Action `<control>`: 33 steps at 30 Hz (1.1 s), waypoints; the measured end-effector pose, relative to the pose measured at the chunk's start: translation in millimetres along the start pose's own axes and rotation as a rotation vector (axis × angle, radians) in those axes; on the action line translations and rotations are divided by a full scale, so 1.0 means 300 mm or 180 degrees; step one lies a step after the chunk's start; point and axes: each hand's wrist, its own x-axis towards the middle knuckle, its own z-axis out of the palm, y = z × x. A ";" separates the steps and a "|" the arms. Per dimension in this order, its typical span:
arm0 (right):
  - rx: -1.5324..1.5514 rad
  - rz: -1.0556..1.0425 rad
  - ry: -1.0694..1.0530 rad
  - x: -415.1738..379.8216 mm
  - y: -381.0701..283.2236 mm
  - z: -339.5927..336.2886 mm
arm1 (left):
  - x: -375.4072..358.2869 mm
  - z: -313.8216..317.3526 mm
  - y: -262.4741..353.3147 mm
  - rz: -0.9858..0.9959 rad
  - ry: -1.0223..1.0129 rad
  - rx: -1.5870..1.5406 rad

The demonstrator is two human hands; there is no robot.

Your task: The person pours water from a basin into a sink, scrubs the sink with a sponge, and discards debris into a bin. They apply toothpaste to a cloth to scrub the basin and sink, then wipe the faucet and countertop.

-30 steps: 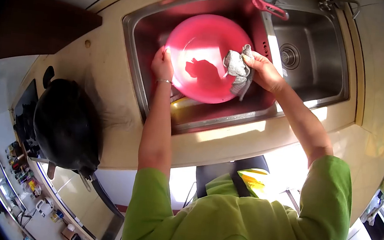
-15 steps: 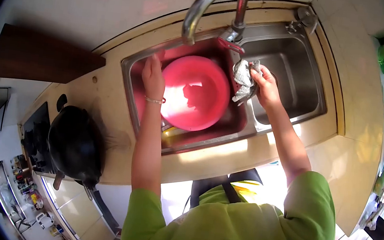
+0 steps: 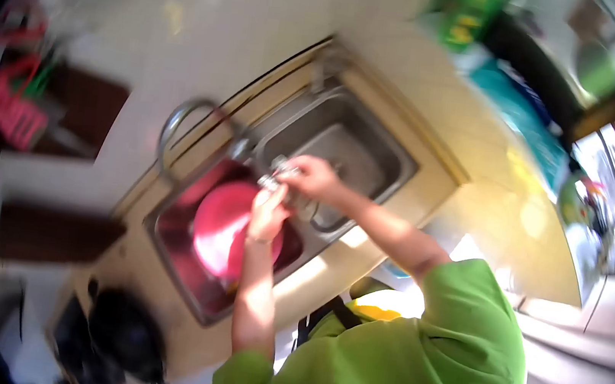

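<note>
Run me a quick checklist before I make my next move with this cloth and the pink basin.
1. Right hand has the cloth: ok.
2. Left hand has a firm grip on it too: cannot tell, blurred.
3. Pink basin sits inside the left sink bowl: ok.
4. Faucet is shut off: cannot tell, too blurred.
5. Black pan is out of the sink: ok, left of it.

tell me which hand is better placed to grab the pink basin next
Probably the left hand: it is over the edge of the pink basin, while the right hand is farther off, by the smaller sink bowl. Both are at the cloth; blur hides their grips.
</note>
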 end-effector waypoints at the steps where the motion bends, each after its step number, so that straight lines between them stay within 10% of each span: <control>1: -0.0733 -0.0046 0.0131 0.004 -0.008 -0.019 | 0.011 -0.024 -0.006 -0.0154 0.0091 0.0221; 26: -0.1836 -0.1557 0.2114 -0.607 -0.589 -0.550 | 0.215 0.498 0.168 0.0116 -0.0972 0.1031; 33: -0.1857 -0.1146 0.4011 -1.076 -0.670 -0.834 | 0.207 0.552 0.140 -0.0010 -0.0986 0.1123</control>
